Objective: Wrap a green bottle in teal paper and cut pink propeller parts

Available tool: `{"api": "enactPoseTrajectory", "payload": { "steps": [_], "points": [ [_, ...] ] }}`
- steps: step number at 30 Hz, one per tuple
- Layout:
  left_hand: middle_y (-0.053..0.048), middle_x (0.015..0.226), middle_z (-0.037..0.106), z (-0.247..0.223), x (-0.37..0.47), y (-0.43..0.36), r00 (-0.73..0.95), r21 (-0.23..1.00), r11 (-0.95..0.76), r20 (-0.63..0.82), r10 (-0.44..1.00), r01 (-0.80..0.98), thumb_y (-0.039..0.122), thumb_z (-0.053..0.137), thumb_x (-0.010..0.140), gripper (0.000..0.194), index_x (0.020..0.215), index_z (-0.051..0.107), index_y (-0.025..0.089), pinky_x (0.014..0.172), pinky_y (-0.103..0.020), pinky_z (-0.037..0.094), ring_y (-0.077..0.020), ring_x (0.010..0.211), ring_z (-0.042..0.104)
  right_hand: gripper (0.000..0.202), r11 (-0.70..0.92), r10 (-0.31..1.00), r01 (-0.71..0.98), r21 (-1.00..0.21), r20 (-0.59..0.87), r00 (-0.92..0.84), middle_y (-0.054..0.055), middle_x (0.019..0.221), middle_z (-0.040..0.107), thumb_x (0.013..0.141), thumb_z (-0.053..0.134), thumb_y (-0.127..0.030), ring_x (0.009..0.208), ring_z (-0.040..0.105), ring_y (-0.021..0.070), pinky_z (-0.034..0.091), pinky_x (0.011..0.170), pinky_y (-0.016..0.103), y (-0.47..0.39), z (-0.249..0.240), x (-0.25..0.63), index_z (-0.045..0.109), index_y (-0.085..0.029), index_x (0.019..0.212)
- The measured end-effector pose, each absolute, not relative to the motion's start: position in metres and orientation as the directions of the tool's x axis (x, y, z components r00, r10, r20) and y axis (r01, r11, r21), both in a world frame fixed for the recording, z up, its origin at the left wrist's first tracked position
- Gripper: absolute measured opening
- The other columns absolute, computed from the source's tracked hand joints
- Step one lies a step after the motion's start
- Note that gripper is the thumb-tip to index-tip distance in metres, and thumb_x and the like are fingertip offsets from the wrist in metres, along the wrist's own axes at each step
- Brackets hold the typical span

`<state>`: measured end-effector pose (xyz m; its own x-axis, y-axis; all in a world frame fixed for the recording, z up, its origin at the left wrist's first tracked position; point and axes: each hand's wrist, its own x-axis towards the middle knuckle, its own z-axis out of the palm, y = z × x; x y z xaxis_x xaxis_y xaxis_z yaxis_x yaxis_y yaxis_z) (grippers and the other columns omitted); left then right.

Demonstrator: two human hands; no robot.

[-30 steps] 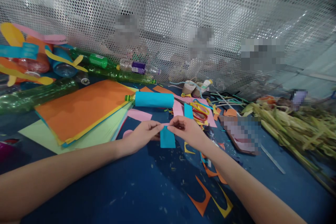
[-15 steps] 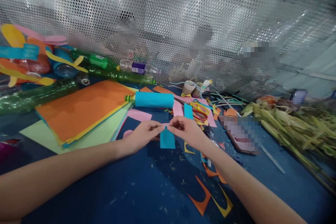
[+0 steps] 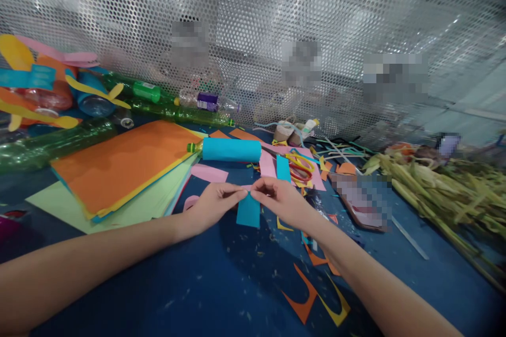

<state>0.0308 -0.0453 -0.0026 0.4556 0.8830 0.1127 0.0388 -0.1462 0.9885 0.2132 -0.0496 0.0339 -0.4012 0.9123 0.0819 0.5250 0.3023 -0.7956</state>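
A small blue paper piece [image 3: 249, 213] hangs upright just above the blue table, pinched along its top edge by both hands. My left hand [image 3: 215, 204] is closed on its upper left, thumb and forefinger pressed together. At the upper right, my right hand [image 3: 279, 197] pinches it the same way. A bit of pink paper shows between the fingertips; whether it is joined to the blue piece I cannot tell. Behind the hands lies a bottle wrapped in blue paper [image 3: 231, 150], its green cap to the left. A pink paper strip [image 3: 209, 172] lies near my left hand.
Orange sheets [image 3: 130, 163] are stacked at left over pale green paper [image 3: 51, 202]. Scissors [image 3: 302, 168], paper scraps [image 3: 302, 300] and a phone-like object [image 3: 358, 200] lie right. Green bottles [image 3: 182, 115] line a perforated metal screen [image 3: 253, 37]. Dried husks [image 3: 430, 184] fill the right edge.
The blue paper piece has swung slightly left and tilted at its lower end. Both hands keep their pinch with only a small shift.
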Motion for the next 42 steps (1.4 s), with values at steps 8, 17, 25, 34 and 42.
{"api": "enactPoseTrajectory", "payload": {
  "steps": [8, 17, 25, 34, 42],
  "points": [
    [-0.004, 0.082, 0.067, -0.005, 0.032, -0.041, 0.392, 0.989, -0.131, 0.095, 0.915, 0.066, 0.039, 0.057, 0.079, 0.026, 0.085, 0.067, 0.016, 0.069, -0.027, 0.044, -0.0180, 0.076, 0.059, 0.014, 0.221, 0.920, 0.426, -0.877, 0.043, -0.389, 0.003, 0.079, 0.063, 0.082, 0.052, -0.031, 0.068, 0.063, 0.0158, 0.054, 0.066, 0.032, -0.043, 0.026, 0.221, 0.058, -0.020, 0.087],
    [-0.003, 0.078, 0.066, -0.008, 0.034, -0.038, 0.480, 1.000, -0.001, 0.012, 0.877, -0.024, 0.036, 0.060, 0.076, 0.022, 0.084, 0.066, 0.016, 0.067, -0.028, 0.048, -0.0157, 0.072, 0.060, 0.017, 0.263, 0.947, 0.442, -0.857, 0.143, -0.286, 0.004, 0.082, 0.065, 0.081, 0.054, -0.035, 0.075, 0.063, 0.0177, 0.053, 0.069, 0.031, -0.039, 0.029, 0.221, 0.059, -0.019, 0.086],
    [0.004, 0.057, 0.051, -0.004, 0.034, -0.044, 0.540, 0.994, -0.085, 0.039, 0.841, 0.062, 0.029, 0.061, 0.075, 0.017, 0.065, 0.059, 0.015, 0.056, -0.023, 0.047, -0.0099, 0.054, 0.051, 0.019, 0.287, 0.929, 0.487, -0.825, 0.115, -0.352, 0.002, 0.076, 0.062, 0.079, 0.056, -0.037, 0.068, 0.058, 0.0145, 0.047, 0.061, 0.026, -0.042, 0.031, 0.219, 0.060, -0.019, 0.081],
    [-0.002, 0.077, 0.065, -0.004, 0.034, -0.042, 0.548, 0.993, -0.106, 0.056, 0.835, 0.060, 0.031, 0.055, 0.081, 0.019, 0.081, 0.064, 0.014, 0.063, -0.024, 0.049, -0.0117, 0.063, 0.060, 0.013, 0.366, 0.928, 0.553, -0.748, 0.247, -0.279, 0.000, 0.071, 0.057, 0.084, 0.050, -0.029, 0.066, 0.053, 0.0139, 0.043, 0.062, 0.026, -0.041, 0.027, 0.218, 0.054, -0.019, 0.079],
    [-0.001, 0.074, 0.063, -0.011, 0.035, -0.037, 0.490, 0.994, -0.112, 0.088, 0.867, 0.020, 0.033, 0.057, 0.079, 0.019, 0.081, 0.064, 0.015, 0.062, -0.025, 0.050, -0.0134, 0.064, 0.060, 0.008, 0.460, 0.887, 0.650, -0.605, 0.353, -0.298, -0.003, 0.064, 0.048, 0.088, 0.044, -0.025, 0.057, 0.047, 0.0119, 0.036, 0.055, 0.024, -0.047, 0.027, 0.215, 0.048, -0.020, 0.083]
  ]
}}
